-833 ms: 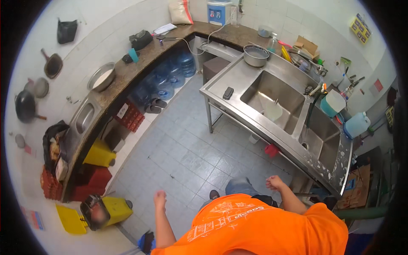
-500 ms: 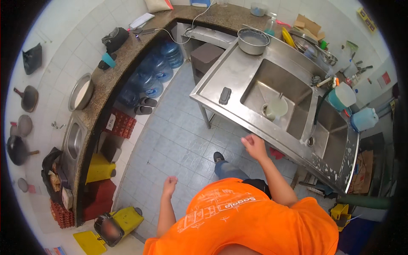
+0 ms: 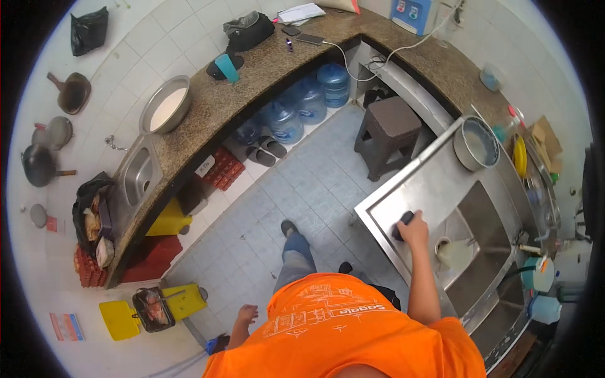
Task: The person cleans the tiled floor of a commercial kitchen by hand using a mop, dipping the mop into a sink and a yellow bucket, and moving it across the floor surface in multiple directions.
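My right hand [image 3: 414, 232] reaches over the steel sink's drainboard [image 3: 435, 186]. Its fingers are closed around a small dark oblong object with rounded ends [image 3: 401, 226]; the kind cannot be made out. My left hand [image 3: 247, 314] hangs low over the floor beside my orange shirt, fingers loosely apart and holding nothing. Just right of my right hand is the sink's larger basin [image 3: 482, 214], with a pale translucent container [image 3: 455, 254] tilted in it by the drain. A metal pot [image 3: 476, 143] stands at the drainboard's far corner.
A brown plastic stool [image 3: 387, 129] stands beyond the sink. Along the left runs a stone counter [image 3: 208, 104] with a large metal bowl [image 3: 165, 107] on it and water jugs [image 3: 283, 120] below. A yellow bin with its lid up [image 3: 120, 320] is at lower left.
I have stepped forward and turned right. My right hand has moved from in front of the sink onto the dark oblong object and closed on it. My left hand has stayed low.
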Available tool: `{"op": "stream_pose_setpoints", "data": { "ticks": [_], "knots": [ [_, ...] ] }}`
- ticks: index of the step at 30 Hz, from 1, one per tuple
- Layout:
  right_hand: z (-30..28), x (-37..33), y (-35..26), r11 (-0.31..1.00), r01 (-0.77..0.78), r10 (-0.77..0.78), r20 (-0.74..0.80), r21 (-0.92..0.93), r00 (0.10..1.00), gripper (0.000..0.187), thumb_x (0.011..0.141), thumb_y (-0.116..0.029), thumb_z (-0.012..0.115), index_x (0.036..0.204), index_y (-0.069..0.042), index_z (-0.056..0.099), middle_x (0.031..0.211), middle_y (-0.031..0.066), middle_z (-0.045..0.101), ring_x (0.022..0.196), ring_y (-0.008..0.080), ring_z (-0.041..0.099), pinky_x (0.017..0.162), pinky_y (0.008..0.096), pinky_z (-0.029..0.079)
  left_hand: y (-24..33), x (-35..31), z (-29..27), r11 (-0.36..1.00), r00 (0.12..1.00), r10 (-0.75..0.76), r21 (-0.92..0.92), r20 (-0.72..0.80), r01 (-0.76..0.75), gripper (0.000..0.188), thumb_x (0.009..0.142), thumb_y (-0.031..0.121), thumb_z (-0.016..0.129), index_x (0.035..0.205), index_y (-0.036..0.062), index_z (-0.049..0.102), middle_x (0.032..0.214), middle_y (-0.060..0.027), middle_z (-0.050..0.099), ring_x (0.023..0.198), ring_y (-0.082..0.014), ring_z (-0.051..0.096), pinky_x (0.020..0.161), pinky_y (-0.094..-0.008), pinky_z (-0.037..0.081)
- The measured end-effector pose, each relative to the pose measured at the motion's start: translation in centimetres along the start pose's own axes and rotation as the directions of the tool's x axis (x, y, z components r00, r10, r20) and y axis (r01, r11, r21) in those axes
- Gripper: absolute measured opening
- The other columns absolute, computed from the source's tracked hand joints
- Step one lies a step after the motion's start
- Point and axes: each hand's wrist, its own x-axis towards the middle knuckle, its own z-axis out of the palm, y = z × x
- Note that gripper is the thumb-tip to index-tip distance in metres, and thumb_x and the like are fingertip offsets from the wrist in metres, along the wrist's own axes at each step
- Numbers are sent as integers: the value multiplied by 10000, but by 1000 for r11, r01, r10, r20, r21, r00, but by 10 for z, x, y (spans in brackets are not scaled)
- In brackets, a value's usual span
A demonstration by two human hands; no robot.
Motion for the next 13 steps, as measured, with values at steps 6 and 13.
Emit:
{"op": "stream_pose_setpoints", "data": {
  "ticks": [6, 13],
  "knots": [
    [-64, 15, -63, 566, -124, 65, 106, 815, 992, 527, 811, -72, 632, 1232, -141, 322, 921, 128, 640, 733, 228, 670, 570, 317, 549, 46, 100, -4, 968, 984, -129, 229, 123, 98, 261, 842, 302, 649, 973, 77, 664, 855, -59, 662, 752, -202, 631, 597, -387, 479],
    [-153, 24, -344, -79, 538, -442, -513, 840, 736, 622, 777, -124, 763, 1200, -150, 308, 1202, 195, 563, 1073, 304, 594, 919, 388, 498, 326, 227, -53, 429, 711, 575, 591, 405, -684, 312, 840, 346, 553, 805, 63, 680, 780, -147, 678, 698, -274, 654, 676, -441, 512]
  ]
}}
